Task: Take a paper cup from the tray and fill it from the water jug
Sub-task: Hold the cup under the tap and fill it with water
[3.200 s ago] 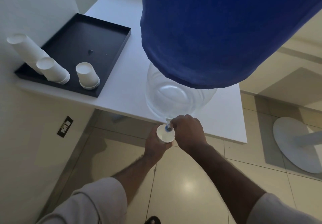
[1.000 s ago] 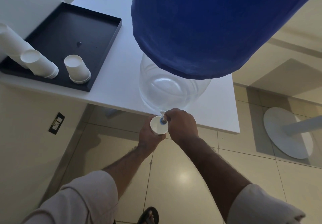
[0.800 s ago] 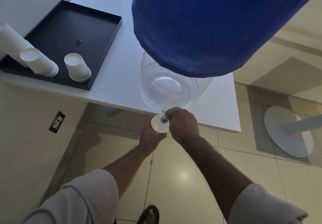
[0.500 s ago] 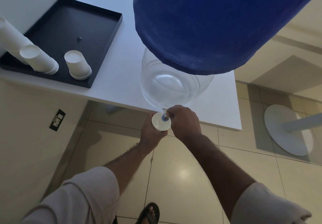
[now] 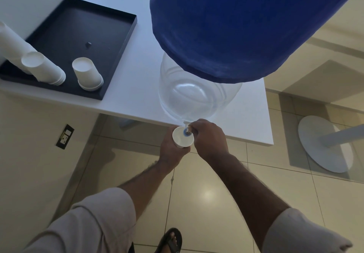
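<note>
A clear water jug (image 5: 197, 95) under a blue cloth cover (image 5: 236, 26) stands at the front edge of the white table (image 5: 134, 87). Its small tap (image 5: 187, 130) sticks out over the edge. My left hand (image 5: 171, 150) holds a white paper cup (image 5: 182, 139) upright right under the tap. My right hand (image 5: 208, 138) pinches the tap with thumb and fingertips. The water level in the cup is not visible. The black tray (image 5: 82, 26) lies at the table's left end, holding stacks of upside-down paper cups (image 5: 87, 73).
A taller leaning stack of cups (image 5: 41, 67) and another at the far left stand in the tray. A wall socket (image 5: 65, 136) is low on the left wall. A round white table base (image 5: 325, 142) rests on the tiled floor to the right. My sandalled foot (image 5: 169, 241) is below.
Both hands stay at the tap with the cup under it. The view has shifted slightly; nothing else has moved.
</note>
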Action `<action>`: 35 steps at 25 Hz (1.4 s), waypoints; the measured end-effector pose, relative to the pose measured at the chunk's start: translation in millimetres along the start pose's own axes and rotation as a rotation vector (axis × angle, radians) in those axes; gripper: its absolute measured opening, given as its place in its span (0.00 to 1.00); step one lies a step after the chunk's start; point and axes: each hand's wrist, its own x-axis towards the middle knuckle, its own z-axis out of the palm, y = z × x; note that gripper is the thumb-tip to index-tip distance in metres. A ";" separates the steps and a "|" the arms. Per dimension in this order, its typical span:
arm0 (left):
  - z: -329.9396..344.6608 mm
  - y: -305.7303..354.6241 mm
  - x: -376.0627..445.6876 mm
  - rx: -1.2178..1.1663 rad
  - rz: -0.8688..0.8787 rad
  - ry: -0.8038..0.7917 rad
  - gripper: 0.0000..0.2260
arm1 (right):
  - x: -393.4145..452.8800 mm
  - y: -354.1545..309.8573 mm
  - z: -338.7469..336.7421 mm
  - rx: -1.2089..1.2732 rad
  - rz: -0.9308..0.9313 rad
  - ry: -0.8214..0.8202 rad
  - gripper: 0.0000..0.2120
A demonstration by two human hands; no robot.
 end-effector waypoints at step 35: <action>-13.0 -4.9 -3.3 -0.010 -0.044 -0.175 0.33 | -24.1 24.3 69.1 0.769 0.603 0.022 0.18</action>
